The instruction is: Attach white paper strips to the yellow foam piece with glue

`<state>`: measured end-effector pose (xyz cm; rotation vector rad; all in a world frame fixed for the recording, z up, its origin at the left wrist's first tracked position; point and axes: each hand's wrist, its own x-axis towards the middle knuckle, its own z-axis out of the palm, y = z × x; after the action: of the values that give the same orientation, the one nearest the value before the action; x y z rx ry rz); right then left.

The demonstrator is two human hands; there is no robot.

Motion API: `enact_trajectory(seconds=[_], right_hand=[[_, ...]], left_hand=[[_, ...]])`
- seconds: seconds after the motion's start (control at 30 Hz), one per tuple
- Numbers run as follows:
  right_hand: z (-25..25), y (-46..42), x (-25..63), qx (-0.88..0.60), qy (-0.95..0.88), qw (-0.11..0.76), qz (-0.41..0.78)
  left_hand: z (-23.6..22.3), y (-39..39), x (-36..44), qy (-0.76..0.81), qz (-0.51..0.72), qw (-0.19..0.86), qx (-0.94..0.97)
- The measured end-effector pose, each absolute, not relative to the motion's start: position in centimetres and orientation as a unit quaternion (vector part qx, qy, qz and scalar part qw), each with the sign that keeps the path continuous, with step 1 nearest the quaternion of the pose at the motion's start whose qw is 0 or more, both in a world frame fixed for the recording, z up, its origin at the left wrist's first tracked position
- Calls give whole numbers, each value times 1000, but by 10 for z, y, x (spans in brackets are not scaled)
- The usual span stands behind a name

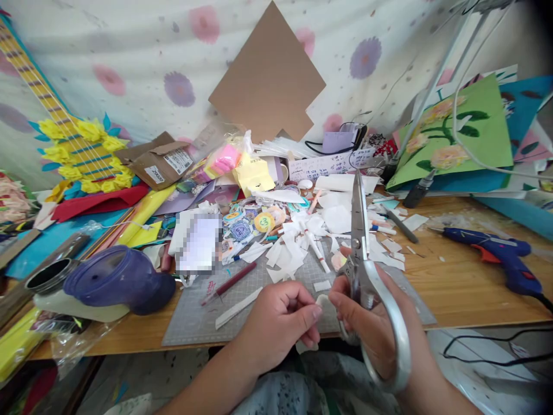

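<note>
My right hand (pixel 380 328) is closed around a pair of metal scissors (pixel 359 230), whose blades point up and away from me and look closed together. My left hand (pixel 285 317) is beside it with the fingers pinched on a small white paper piece (pixel 322 301). Right-hand fingertips come close to that piece; I cannot tell whether they touch it. Both hands are above the front edge of a grey cutting mat (pixel 190 323). White paper scraps (pixel 287 259) lie heaped behind them, next to several round patterned cutouts (pixel 242 229).
A dark red pen (pixel 228 282) and a white strip (pixel 238 308) lie on the mat. At right is a blue glue gun (pixel 488 245); at left, a purple container (pixel 118 279). A brown cardboard sheet (pixel 268 75) leans at the back, near a small box (pixel 158 164).
</note>
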<state>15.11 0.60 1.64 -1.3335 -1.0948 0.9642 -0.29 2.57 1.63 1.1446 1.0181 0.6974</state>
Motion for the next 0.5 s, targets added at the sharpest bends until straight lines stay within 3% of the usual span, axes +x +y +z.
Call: enact_trajectory(seconds=[0.5], right_hand=[[21,-12,138,-514,-405,597,464]], left_hand=[[17,21,2,416,345,709,453]])
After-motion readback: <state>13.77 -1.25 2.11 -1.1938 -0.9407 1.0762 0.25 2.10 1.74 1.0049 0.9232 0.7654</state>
